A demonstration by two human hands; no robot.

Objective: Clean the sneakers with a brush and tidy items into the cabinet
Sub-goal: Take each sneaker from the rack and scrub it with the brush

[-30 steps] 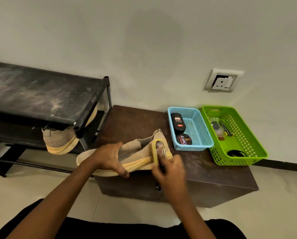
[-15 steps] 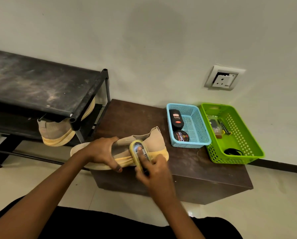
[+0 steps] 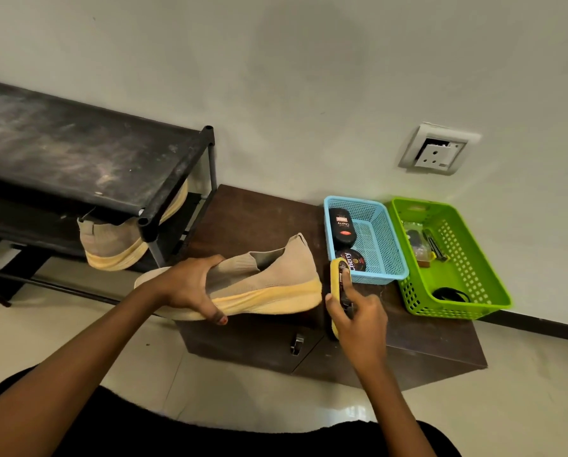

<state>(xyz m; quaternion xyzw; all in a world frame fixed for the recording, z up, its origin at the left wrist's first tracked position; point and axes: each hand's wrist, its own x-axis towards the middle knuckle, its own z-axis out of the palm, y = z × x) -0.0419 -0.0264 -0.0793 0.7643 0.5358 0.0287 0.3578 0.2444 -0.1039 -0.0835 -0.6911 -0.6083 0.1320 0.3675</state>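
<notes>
My left hand (image 3: pixel 190 288) grips a beige knit sneaker (image 3: pixel 269 278) with a yellow sole, holding it on its side above the front of the low brown cabinet (image 3: pixel 252 216). My right hand (image 3: pixel 355 311) holds a yellow-rimmed shoe brush (image 3: pixel 337 270) just right of the sneaker's heel, apart from the shoe. The second matching sneaker (image 3: pixel 117 245) sits on the lower shelf of the black shoe rack (image 3: pixel 78 153), partly hidden by the top shelf.
A blue basket (image 3: pixel 384 245) on the cabinet top holds a black polish bottle (image 3: pixel 342 225) and a round polish tin (image 3: pixel 355 260). A green basket (image 3: pixel 467 291) with small items stands to its right. A wall socket (image 3: pixel 436 150) is above. A metal handle (image 3: pixel 297 344) is on the cabinet front.
My right hand has drawn the brush off the sneaker's side to the right, past the heel. My left hand keeps its grip on the shoe.
</notes>
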